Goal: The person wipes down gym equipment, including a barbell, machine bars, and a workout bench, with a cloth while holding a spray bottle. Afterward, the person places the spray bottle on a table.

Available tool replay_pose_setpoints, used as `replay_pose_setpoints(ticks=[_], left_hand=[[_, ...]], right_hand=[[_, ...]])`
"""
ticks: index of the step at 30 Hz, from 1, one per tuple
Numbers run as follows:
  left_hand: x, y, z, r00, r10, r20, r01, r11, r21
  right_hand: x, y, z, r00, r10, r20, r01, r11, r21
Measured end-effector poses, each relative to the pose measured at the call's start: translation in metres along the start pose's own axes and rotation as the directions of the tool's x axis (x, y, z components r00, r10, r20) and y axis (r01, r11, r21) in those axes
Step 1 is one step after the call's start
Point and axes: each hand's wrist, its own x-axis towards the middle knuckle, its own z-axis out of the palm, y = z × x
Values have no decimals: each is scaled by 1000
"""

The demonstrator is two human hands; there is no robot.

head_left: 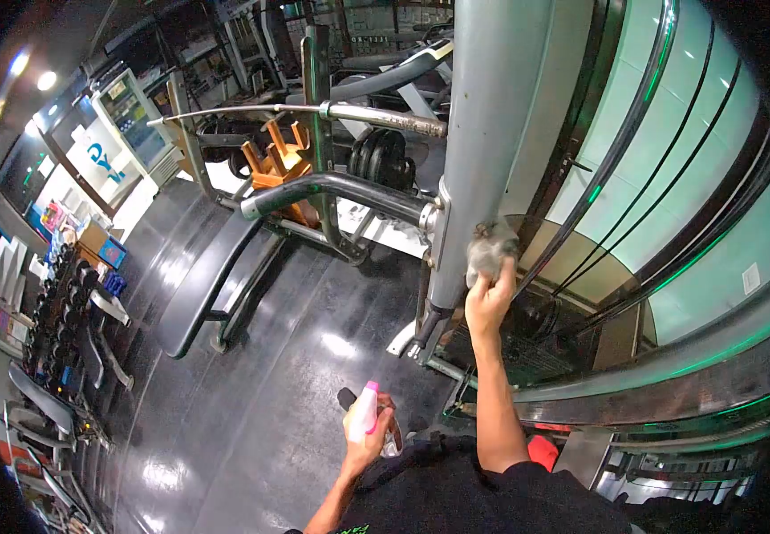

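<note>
Cloth (492, 247), one: was gripped in closed right hand (490, 307), against one grey column (489, 107) just beside it. Spray bottle (365, 416), one: was held in curled left hand (364, 447), pointed pink-first away from it along visible long axis.

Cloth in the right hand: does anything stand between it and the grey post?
Nothing visible does. The right hand holds the cloth so that it overlaps the post low down in view; whether they touch is unclear.

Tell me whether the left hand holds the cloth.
No, the left hand holds a bottle; the right hand holds the cloth.
</note>
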Motion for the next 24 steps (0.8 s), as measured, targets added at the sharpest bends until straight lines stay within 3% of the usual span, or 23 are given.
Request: replay_pose_setpoints(ticks=[2, 3, 5, 6, 7, 9, 11, 13, 15, 17, 19, 21, 23, 24], left_hand=[[-1, -1, 0, 996, -84, -7, 80, 975, -208], [-1, -1, 0, 996, -86, -7, 83, 974, -212], [1, -3, 2, 995, -95, -34, 85, 974, -211], [2, -4, 2, 992, -126, -22, 117, 961, -249], [3, -3, 1, 992, -127, -23, 118, 961, -249], [6, 2, -2, 997, -70, -22, 67, 990, -120], [6, -6, -1, 996, -77, -36, 71, 987, -141], [5, -8, 0, 996, -80, -43, 72, 984, -164], [5, -6, 0, 990, -131, -43, 118, 966, -228], [5, -7, -2, 994, -101, -49, 92, 982, -165], [2, -7, -4, 994, -80, -73, 73, 992, -101], [1, -6, -4, 991, -61, -117, 54, 996, -69], [0, -4, -6, 991, -82, -105, 76, 995, -60], [0, -4, -7, 991, -99, -86, 95, 994, -45]], right_hand=[[-18, 13, -13, 993, 14, 117, 9, 982, -190], [-20, 10, -16, 993, 13, 120, 11, 981, -192], [-23, 3, -23, 939, 319, 129, -327, 944, 50], [-19, 0, -24, 915, 397, 66, -402, 911, 91], [-15, -3, -20, 958, 268, -103, -272, 962, -29], [1, -17, -23, 970, 226, -96, -219, 973, 71], [26, -32, -18, 984, -150, -99, 134, 979, -155], [43, -53, -15, 951, -266, 159, 302, 910, -284], [39, -50, 1, 968, -238, 77, 249, 944, -215], [24, -34, 2, 963, -265, 50, 268, 922, -281], [9, -29, -4, 994, -96, 42, 101, 986, -131], [-2, -34, -14, 997, -1, 83, 16, 984, -177], [-2, -40, -23, 949, 300, 93, -308, 947, 91], [-1, -41, -25, 977, 208, 33, -210, 976, 53]])
